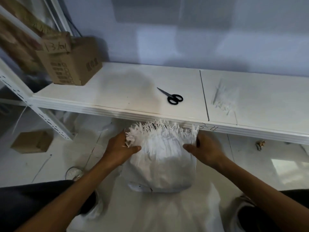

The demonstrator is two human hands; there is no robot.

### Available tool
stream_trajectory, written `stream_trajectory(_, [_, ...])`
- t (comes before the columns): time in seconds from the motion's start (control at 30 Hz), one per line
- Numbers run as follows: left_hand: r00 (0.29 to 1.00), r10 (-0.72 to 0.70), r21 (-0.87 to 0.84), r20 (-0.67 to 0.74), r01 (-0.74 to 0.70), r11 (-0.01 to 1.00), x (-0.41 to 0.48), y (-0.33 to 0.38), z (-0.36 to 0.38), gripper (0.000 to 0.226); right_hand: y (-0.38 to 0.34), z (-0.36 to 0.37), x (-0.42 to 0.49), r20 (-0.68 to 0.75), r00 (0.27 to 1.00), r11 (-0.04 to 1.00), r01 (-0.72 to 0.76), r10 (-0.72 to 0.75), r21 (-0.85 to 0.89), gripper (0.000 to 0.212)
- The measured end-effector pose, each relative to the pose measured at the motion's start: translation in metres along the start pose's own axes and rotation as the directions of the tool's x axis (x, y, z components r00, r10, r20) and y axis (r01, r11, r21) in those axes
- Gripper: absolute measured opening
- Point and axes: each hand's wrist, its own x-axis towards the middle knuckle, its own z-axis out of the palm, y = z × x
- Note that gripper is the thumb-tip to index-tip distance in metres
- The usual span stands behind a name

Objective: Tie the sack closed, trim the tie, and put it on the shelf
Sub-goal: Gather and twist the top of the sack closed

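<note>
Below the white shelf [117,91], both hands, left [119,148] and right [206,149], fingers closed, clutch the frayed mouth of the untied sack [160,158]; an uneven gather risks contents spilling.

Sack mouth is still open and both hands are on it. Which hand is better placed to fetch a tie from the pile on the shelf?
Right hand, probably. The pile of ties lies on the shelf up and right of it, while the left hand grips the sack on its far side.
</note>
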Motion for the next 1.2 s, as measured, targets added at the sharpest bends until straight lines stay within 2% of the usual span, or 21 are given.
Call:
stream_trajectory(0.03, [1.000, 0.025, 0.066, -0.010, -0.025, 0.998, 0.001, -0.001, 0.001, 0.022, 0.003, 0.000, 0.000, -0.001, 1.000, 1.000, 0.000, 0.000, -0.005, 0.038])
stream_trajectory(0.07, [0.999, 0.037, 0.100, -0.026, -0.034, 0.994, 0.003, -0.004, 0.003, 0.029, 0.004, -0.001, -0.002, -0.006, 1.000, 1.000, -0.001, 0.001, -0.013, 0.035])
stream_trajectory(0.13, [0.996, 0.048, 0.106, -0.074, -0.040, 0.994, 0.005, -0.009, 0.000, 0.028, 0.012, -0.004, -0.002, -0.026, 0.999, 0.999, -0.047, 0.047, 0.012, 0.034])
stream_trajectory(0.23, [0.990, 0.053, 0.080, -0.134, -0.042, 0.996, 0.007, -0.014, -0.012, 0.030, 0.020, -0.016, -0.006, -0.090, 0.992, 0.996, -0.085, 0.085, -0.003, 0.050])
stream_trajectory(0.3, [0.986, 0.075, 0.152, -0.145, -0.053, 0.987, 0.008, -0.015, -0.019, 0.033, 0.025, -0.024, -0.007, -0.131, 0.988, 0.996, -0.082, 0.079, -0.017, 0.055])
stream_trajectory(0.4, [0.980, 0.091, 0.168, -0.179, -0.061, 0.984, 0.005, -0.016, -0.026, 0.024, 0.033, -0.028, -0.012, -0.129, 0.991, 0.998, -0.048, 0.042, -0.046, 0.048])
stream_trajectory(0.47, [0.977, 0.068, 0.128, -0.204, -0.042, 0.991, 0.004, -0.018, -0.030, 0.022, 0.036, -0.028, -0.014, -0.154, 0.988, 1.000, -0.026, 0.028, 0.017, 0.047])
stream_trajectory(0.53, [0.974, 0.066, 0.096, -0.217, -0.046, 0.994, 0.002, -0.017, -0.034, 0.031, 0.040, -0.028, -0.016, -0.189, 0.982, 0.996, -0.002, 0.020, 0.091, 0.051])
stream_trajectory(0.6, [0.981, 0.061, 0.023, -0.186, -0.058, 0.998, 0.002, -0.015, -0.035, 0.035, 0.040, -0.029, -0.017, -0.197, 0.980, 0.993, 0.011, 0.013, 0.119, 0.053])
stream_trajectory(0.7, [0.997, 0.074, -0.057, -0.035, -0.076, 0.995, 0.001, -0.018, -0.028, 0.011, 0.044, -0.023, -0.014, -0.173, 0.985, 0.994, -0.008, 0.027, 0.108, 0.048])
stream_trajectory(0.73, [0.996, 0.084, -0.072, -0.014, -0.084, 0.994, 0.000, -0.020, -0.024, 0.015, 0.045, -0.020, -0.014, -0.183, 0.982, 0.992, -0.017, 0.040, 0.127, 0.045])
stream_trajectory(0.8, [0.996, 0.081, -0.114, -0.040, -0.085, 0.990, 0.001, -0.021, -0.017, 0.025, 0.045, -0.013, -0.013, -0.238, 0.970, 0.986, -0.007, 0.047, 0.166, 0.035])
stream_trajectory(0.9, [0.992, 0.056, -0.176, -0.115, -0.076, 0.981, 0.002, -0.019, -0.018, 0.019, 0.047, -0.012, -0.012, -0.281, 0.958, 0.980, 0.002, 0.055, 0.199, 0.025])
stream_trajectory(1.0, [0.980, 0.102, -0.121, -0.172, -0.124, 0.985, 0.004, -0.021, -0.024, 0.043, 0.056, -0.020, -0.012, -0.277, 0.960, 0.988, 0.007, 0.037, 0.156, 0.040])
stream_trajectory(1.1, [0.984, 0.095, -0.086, -0.150, -0.109, 0.990, 0.008, -0.024, -0.036, 0.026, 0.062, -0.030, -0.013, -0.267, 0.964, 0.988, 0.027, 0.014, 0.149, 0.062])
stream_trajectory(1.2, [0.992, 0.127, -0.088, -0.017, -0.128, 0.988, 0.011, -0.031, -0.053, 0.020, 0.068, -0.037, -0.010, -0.142, 0.990, 0.988, 0.046, -0.025, 0.151, 0.058])
